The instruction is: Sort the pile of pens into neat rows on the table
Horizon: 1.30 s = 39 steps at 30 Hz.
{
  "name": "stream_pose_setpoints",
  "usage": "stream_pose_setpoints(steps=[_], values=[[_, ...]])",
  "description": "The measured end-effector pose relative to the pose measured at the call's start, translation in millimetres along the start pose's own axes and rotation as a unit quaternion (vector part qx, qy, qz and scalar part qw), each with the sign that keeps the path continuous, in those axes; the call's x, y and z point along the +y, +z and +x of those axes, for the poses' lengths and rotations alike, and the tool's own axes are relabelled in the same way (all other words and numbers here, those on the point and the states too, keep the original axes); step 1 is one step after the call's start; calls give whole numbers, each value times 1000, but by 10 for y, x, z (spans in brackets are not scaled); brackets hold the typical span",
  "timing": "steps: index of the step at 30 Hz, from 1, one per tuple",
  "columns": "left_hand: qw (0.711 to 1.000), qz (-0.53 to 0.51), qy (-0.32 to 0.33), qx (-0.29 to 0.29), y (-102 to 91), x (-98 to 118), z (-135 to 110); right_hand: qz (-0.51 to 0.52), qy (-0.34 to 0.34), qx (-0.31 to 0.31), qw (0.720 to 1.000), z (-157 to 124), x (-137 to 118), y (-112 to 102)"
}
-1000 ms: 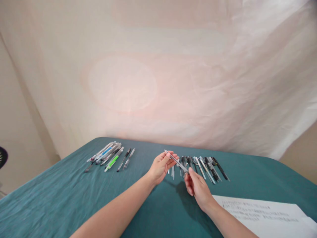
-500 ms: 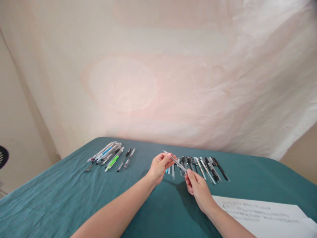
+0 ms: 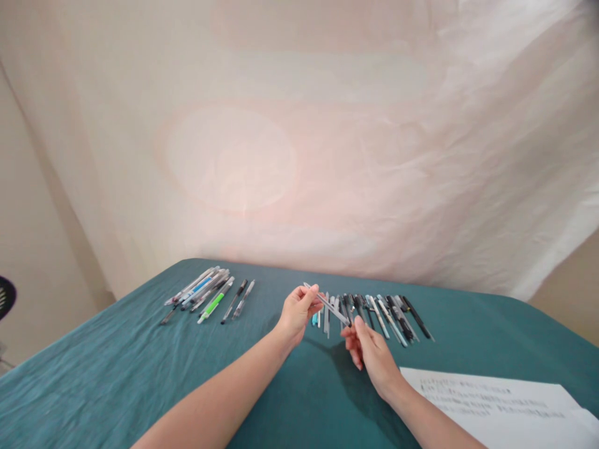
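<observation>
Above the tablecloth, a slim pen with a clear greyish barrel (image 3: 333,311) slants down from left to right between my hands. My left hand (image 3: 294,317) pinches its upper part between thumb and fingers. At the lower end, the thumb and fingertips of my right hand (image 3: 372,354) close around the pen's tip, which they partly hide. Just behind my hands lies a row of pens (image 3: 381,317), mostly black, grey and pale blue. My left hand covers part of the space beside the row's left end.
A pile of pens (image 3: 201,290) lies at the left back of the green-clothed table (image 3: 116,368), with a green pen (image 3: 215,307) and two more pens beside it. A sheet of paper with blurred writing (image 3: 496,402) rests at the front right. Pale cloth (image 3: 299,156) hangs behind.
The pen and my left hand have shifted slightly left. My right hand's fingers have loosened and spread a little at the pen's lower end.
</observation>
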<state>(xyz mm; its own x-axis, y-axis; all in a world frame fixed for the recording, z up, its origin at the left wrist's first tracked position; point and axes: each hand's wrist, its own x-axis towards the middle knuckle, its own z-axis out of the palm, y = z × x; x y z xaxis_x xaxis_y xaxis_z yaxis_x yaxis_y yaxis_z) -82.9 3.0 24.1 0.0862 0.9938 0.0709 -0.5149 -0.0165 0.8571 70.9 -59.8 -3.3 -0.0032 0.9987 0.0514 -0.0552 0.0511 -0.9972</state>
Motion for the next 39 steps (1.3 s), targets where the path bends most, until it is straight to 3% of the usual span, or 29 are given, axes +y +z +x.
stream_pose_setpoints(steps=[16,21,27,33,39], values=[[1000,3,0,6,0,26,2,-42,-11,-63,997,-35,-63,25],[1000,0,2,7,-16,19,11,-74,-41,-48,995,-48,-92,19],[1000,0,3,11,-15,17,12,-38,-4,-56,998,-30,-66,21],[1000,4,1,14,-13,27,8,-90,-36,-50,994,-30,-59,8],[1000,-2,4,13,-11,22,11,-68,-12,-65,995,-19,-43,13]])
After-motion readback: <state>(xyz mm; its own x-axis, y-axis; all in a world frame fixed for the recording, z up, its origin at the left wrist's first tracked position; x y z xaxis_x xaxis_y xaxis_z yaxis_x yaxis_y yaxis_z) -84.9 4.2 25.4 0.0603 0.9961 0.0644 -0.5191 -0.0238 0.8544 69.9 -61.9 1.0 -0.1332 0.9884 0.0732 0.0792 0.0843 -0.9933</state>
